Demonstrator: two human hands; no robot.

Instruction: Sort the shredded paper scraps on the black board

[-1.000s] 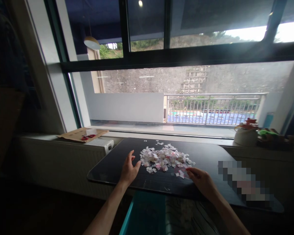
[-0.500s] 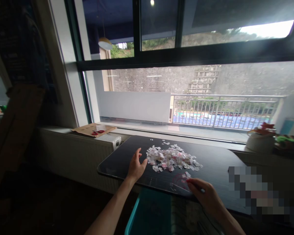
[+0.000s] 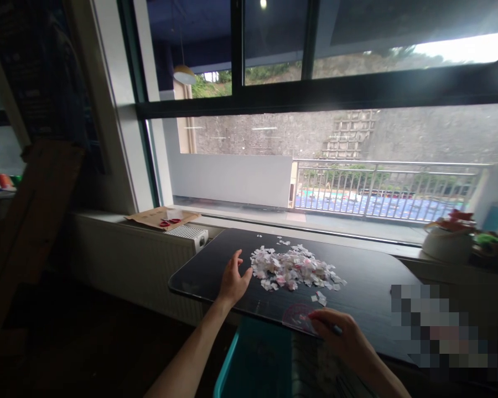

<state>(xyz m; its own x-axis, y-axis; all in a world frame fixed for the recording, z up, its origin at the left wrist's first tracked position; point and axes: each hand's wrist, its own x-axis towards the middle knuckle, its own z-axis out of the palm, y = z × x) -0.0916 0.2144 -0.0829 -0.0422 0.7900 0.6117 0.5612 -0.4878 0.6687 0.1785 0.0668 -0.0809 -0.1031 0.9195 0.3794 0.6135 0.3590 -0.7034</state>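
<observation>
A heap of small white and pink paper scraps (image 3: 294,268) lies on the dark table (image 3: 369,276). My left hand (image 3: 233,279) rests open on the table just left of the heap, fingers spread. My right hand (image 3: 336,331) is at the table's near edge, fingers on a thin clear round sheet with pink marks (image 3: 297,316) that overhangs the edge. A few loose scraps (image 3: 320,298) lie just beyond that sheet. Whether my right hand grips the sheet or only presses on it is unclear.
A teal bin (image 3: 232,359) stands below the table's near edge. On the sill at left lie brown cardboard with red scissors (image 3: 166,221) and a white heater (image 3: 190,234). A white pot with plants (image 3: 446,243) stands on the sill at right. A large window is behind.
My right hand has drawn back from the heap to the table's near edge, dragging the clear sheet with it. My left hand stayed beside the heap. The view has shifted left.
</observation>
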